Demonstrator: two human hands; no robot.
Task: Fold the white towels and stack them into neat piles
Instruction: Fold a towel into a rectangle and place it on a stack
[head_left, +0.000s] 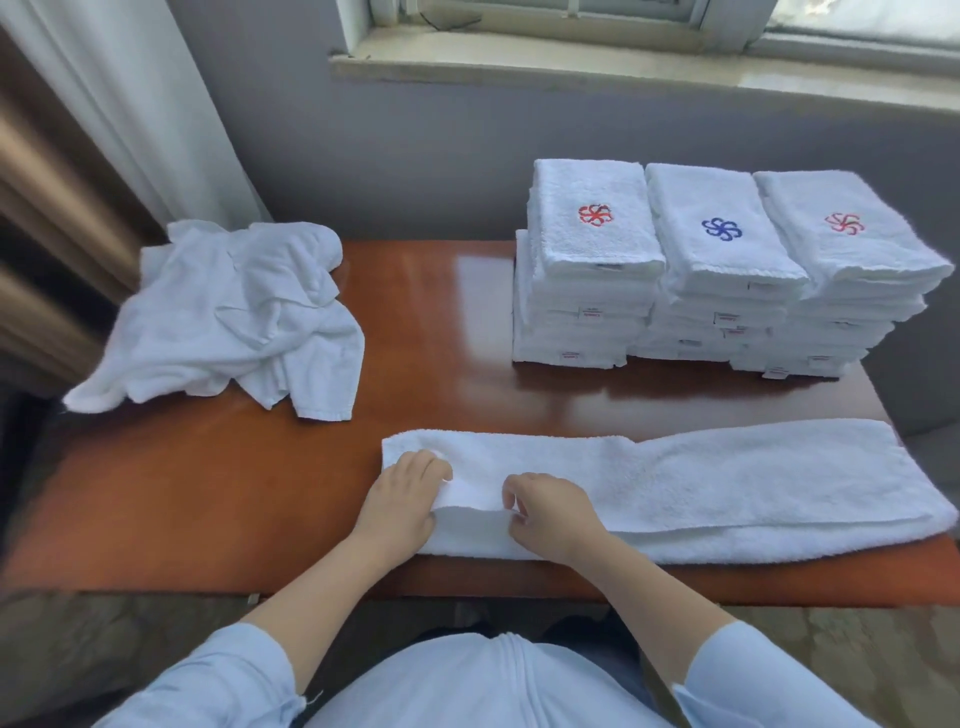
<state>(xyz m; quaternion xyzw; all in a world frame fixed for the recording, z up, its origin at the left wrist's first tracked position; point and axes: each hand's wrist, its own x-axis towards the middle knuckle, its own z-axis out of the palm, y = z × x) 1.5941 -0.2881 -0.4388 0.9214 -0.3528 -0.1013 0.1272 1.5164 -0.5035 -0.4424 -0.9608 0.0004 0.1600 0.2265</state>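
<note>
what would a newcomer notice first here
Three stacks of folded towels stand back right on the table, topped with red, blue and red logos. A long towel lies along the near edge, left hand and right hand gripping its left end. A heap of unfolded towels sits back left.

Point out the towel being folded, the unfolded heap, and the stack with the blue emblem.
towel being folded (727, 483): head view, middle of the long strip.
unfolded heap (228, 312): head view, centre of the crumpled pile.
stack with the blue emblem (722, 228): head view, emblem on its top towel.
</note>
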